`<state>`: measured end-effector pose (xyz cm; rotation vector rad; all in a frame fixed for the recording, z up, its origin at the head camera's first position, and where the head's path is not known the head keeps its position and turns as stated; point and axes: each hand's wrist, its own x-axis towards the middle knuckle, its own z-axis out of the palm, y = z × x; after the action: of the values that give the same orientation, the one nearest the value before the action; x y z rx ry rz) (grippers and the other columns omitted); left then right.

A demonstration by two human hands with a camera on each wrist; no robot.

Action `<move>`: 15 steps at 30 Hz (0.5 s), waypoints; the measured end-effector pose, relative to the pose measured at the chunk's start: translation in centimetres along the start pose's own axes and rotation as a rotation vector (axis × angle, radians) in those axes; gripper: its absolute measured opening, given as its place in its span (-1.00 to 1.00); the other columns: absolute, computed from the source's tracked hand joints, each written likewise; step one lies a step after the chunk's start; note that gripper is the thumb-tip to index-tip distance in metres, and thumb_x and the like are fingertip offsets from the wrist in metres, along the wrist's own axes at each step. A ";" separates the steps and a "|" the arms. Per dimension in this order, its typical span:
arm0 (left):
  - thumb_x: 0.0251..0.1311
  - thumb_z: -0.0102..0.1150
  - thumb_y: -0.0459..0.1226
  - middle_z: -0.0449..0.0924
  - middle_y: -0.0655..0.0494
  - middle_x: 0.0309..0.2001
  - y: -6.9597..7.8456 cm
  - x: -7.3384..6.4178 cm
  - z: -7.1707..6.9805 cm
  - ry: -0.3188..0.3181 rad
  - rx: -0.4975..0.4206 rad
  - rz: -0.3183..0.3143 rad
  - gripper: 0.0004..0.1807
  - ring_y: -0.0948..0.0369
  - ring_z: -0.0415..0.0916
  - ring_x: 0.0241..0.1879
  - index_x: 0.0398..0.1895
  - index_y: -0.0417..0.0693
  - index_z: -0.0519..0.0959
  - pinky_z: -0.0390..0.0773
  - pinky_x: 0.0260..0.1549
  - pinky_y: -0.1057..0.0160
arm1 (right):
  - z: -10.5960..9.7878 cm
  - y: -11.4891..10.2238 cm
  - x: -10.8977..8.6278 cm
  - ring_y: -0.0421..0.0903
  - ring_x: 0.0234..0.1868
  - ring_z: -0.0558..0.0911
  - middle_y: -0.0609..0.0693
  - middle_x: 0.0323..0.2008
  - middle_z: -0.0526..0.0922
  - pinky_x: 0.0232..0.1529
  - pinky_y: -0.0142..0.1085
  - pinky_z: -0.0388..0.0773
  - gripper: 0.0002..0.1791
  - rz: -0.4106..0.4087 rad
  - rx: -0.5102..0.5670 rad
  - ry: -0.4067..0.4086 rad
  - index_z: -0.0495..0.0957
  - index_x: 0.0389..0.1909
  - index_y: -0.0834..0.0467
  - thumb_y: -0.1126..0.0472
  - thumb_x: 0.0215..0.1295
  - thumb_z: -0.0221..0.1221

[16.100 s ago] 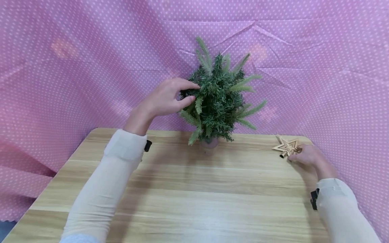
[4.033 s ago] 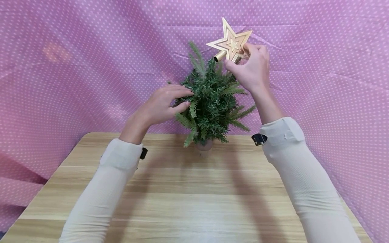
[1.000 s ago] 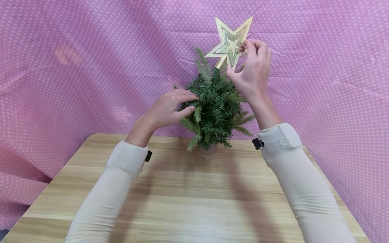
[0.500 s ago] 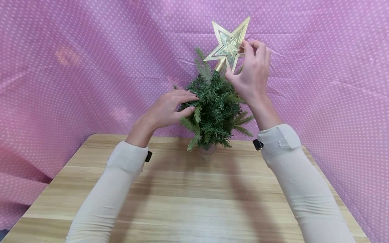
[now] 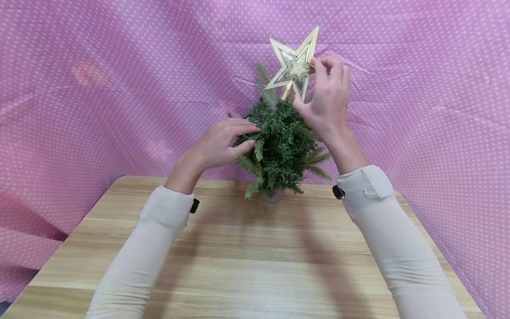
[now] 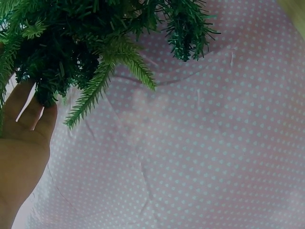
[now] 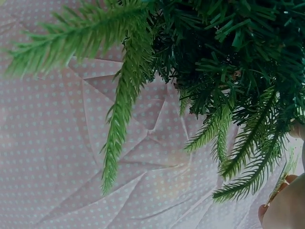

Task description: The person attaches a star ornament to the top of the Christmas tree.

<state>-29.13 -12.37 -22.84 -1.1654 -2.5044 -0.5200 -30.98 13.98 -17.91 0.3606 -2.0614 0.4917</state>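
Note:
A small green Christmas tree (image 5: 284,146) stands upright in a pale pot (image 5: 272,197) near the table's back edge. My left hand (image 5: 221,144) holds the tree's left side, thumb and fingers around the foliage; some fingertips are hidden among the needles. Above the treetop, my right hand (image 5: 328,97) pinches a gold star topper (image 5: 295,68) by its right side. The star leans, and its short tube (image 5: 286,91) meets the treetop, its lower end hidden by needles. In the right wrist view only a thin edge of the star (image 7: 282,179) shows beside the fingers.
The light wooden table (image 5: 239,261) spreads out in front of the tree. A pink dotted cloth (image 5: 430,110) hangs close behind the tree and along both sides of the table.
The right hand lifted the star from the table's right side to the treetop. Over the last second the star moved down and slightly left, its tube sinking into the needles. The left hand stayed.

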 end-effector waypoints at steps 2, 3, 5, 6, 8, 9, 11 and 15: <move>0.49 0.03 -0.07 0.47 -0.01 0.36 0.0 0.0 0.0 0.001 0.000 0.001 -0.53 0.02 0.27 0.44 0.36 -0.03 0.52 0.14 0.47 -0.01 | 0.0 0.0 0.0 0.12 0.15 0.33 0.22 0.19 0.40 0.26 -0.24 0.24 -0.25 -0.005 0.000 0.000 0.44 0.32 0.33 0.20 0.09 0.44; 0.49 0.03 -0.07 0.47 -0.01 0.36 0.0 0.0 0.0 0.002 -0.001 0.001 -0.53 0.02 0.27 0.44 0.36 -0.03 0.52 0.14 0.47 0.00 | 0.0 0.0 0.1 0.12 0.15 0.33 0.22 0.19 0.40 0.26 -0.23 0.24 -0.25 -0.008 0.001 0.001 0.44 0.31 0.33 0.21 0.08 0.44; 0.49 0.03 -0.07 0.47 -0.01 0.36 -0.1 0.0 0.0 0.003 -0.002 0.003 -0.53 0.02 0.27 0.43 0.36 -0.03 0.52 0.14 0.47 0.00 | 0.0 0.0 0.1 0.12 0.15 0.34 0.22 0.18 0.40 0.27 -0.23 0.24 -0.27 -0.016 0.003 0.002 0.45 0.29 0.33 0.22 0.08 0.44; 0.49 0.03 -0.07 0.47 -0.01 0.36 -0.1 0.0 0.0 0.003 -0.003 0.003 -0.53 0.02 0.27 0.43 0.36 -0.03 0.52 0.14 0.47 0.00 | 0.0 0.0 0.2 0.11 0.16 0.34 0.22 0.18 0.41 0.28 -0.23 0.23 -0.27 -0.022 0.003 0.005 0.46 0.28 0.33 0.22 0.07 0.44; 0.49 0.04 -0.07 0.48 -0.01 0.35 0.0 -0.1 0.0 0.006 -0.005 0.005 -0.53 0.02 0.27 0.43 0.35 -0.03 0.52 0.15 0.47 -0.01 | 0.0 0.0 0.2 0.11 0.17 0.34 0.22 0.18 0.41 0.30 -0.23 0.23 -0.28 -0.038 0.002 0.010 0.46 0.27 0.34 0.24 0.06 0.43; 0.49 0.04 -0.07 0.48 -0.01 0.35 0.0 -0.1 0.0 0.007 -0.006 0.005 -0.53 0.02 0.27 0.43 0.35 -0.03 0.52 0.15 0.47 -0.01 | 0.0 0.0 0.3 0.11 0.18 0.34 0.21 0.17 0.42 0.32 -0.23 0.23 -0.28 -0.047 0.005 0.013 0.47 0.26 0.34 0.24 0.04 0.44; 0.48 0.05 -0.07 0.48 -0.01 0.35 0.0 -0.1 0.0 0.011 -0.006 0.005 -0.53 0.02 0.27 0.43 0.35 -0.03 0.53 0.14 0.47 -0.02 | 0.0 0.0 0.4 0.10 0.19 0.34 0.21 0.17 0.42 0.33 -0.22 0.22 -0.28 -0.064 0.002 0.015 0.47 0.26 0.34 0.25 0.03 0.43; 0.48 0.06 -0.08 0.48 -0.03 0.35 0.0 -0.1 0.2 0.019 -0.018 0.011 -0.53 0.01 0.28 0.43 0.35 -0.05 0.53 0.14 0.47 -0.03 | -0.1 0.0 0.4 0.11 0.17 0.34 0.21 0.15 0.41 0.33 -0.20 0.23 -0.31 -0.077 0.005 0.012 0.47 0.23 0.36 0.26 0.04 0.42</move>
<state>-29.08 -12.36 -23.04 -1.1753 -2.4810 -0.5492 -31.15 14.04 -17.49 0.4378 -2.0271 0.4515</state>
